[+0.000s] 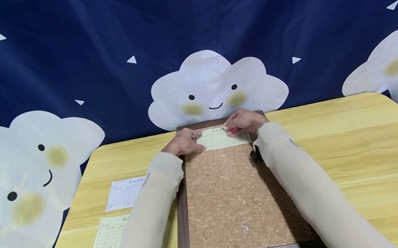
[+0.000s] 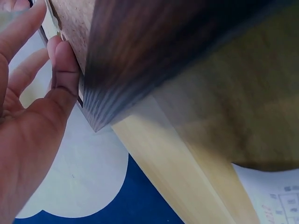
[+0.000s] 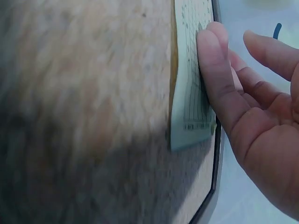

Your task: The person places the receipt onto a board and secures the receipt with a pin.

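Observation:
A pale yellow printed slip (image 1: 220, 138) lies across the top of a cork board (image 1: 233, 196) with a dark wooden frame. My left hand (image 1: 185, 141) is at the slip's left end, thumb and index finger stretched toward its edge. My right hand (image 1: 244, 121) is over the slip's upper right part. In the right wrist view its thumb (image 3: 212, 56) rests along the slip, another fingertip close behind. A small dark spot shows on the slip right at these fingertips; I cannot tell whether they pinch something there. The slip's near right corner curls up off the cork.
Left of the board, a white printed slip (image 1: 122, 194) and a second yellow slip (image 1: 109, 236) lie on the wooden table (image 1: 374, 158), partly behind the left sleeve. A shiny spot (image 1: 245, 228) shows low on the cork. A dark blue cloud-patterned cloth (image 1: 183, 19) hangs behind.

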The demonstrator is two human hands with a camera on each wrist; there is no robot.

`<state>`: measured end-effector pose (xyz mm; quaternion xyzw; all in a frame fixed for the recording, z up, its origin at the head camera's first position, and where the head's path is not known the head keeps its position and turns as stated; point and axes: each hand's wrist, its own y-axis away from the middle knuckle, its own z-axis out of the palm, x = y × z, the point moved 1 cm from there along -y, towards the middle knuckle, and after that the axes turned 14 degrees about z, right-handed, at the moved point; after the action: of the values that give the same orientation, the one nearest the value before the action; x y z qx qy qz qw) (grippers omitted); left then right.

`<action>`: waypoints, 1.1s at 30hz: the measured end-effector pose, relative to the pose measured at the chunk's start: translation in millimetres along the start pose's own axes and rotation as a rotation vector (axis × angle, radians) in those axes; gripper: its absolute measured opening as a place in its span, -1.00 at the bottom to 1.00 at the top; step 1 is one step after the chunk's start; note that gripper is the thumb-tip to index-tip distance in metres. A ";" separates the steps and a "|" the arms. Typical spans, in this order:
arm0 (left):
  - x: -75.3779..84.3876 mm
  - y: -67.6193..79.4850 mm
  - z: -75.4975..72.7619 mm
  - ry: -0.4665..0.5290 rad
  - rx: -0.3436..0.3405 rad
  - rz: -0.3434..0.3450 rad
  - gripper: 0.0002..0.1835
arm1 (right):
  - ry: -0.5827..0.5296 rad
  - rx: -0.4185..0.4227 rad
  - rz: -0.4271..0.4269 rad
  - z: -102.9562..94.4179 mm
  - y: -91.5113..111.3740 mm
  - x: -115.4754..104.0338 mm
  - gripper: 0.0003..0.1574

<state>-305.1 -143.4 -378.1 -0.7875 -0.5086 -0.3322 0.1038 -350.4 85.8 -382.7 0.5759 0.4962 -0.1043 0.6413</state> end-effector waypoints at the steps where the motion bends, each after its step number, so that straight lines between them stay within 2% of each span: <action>1: 0.0 0.5 0.2 -0.004 0.001 0.009 -0.31 | 0.004 -0.003 0.002 -0.9 2.3 0.2 -0.57; 6: 0.2 4.1 -1.4 0.002 0.021 0.051 -0.32 | 0.044 0.013 -0.023 -6.2 8.9 -1.9 -0.57; 13: -1.9 8.6 -5.1 0.070 0.050 0.106 -0.35 | 0.195 0.053 -0.077 -11.4 22.5 -3.3 -0.55; 22: -2.2 18.8 -12.4 0.094 0.069 0.147 -0.39 | 0.303 0.059 -0.133 -13.6 40.5 0.7 -0.58; 29: 0.8 25.5 -13.6 0.074 0.079 0.177 -0.41 | 0.324 0.048 -0.161 -16.6 49.6 8.3 -0.60; 33: 1.1 28.1 -12.2 0.047 0.115 0.209 -0.44 | 0.325 0.056 -0.173 -22.4 56.0 16.7 -0.58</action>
<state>-285.4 -161.7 -363.2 -0.8209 -0.4396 -0.3084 0.1946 -314.4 129.6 -356.3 0.5581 0.6378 -0.0784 0.5250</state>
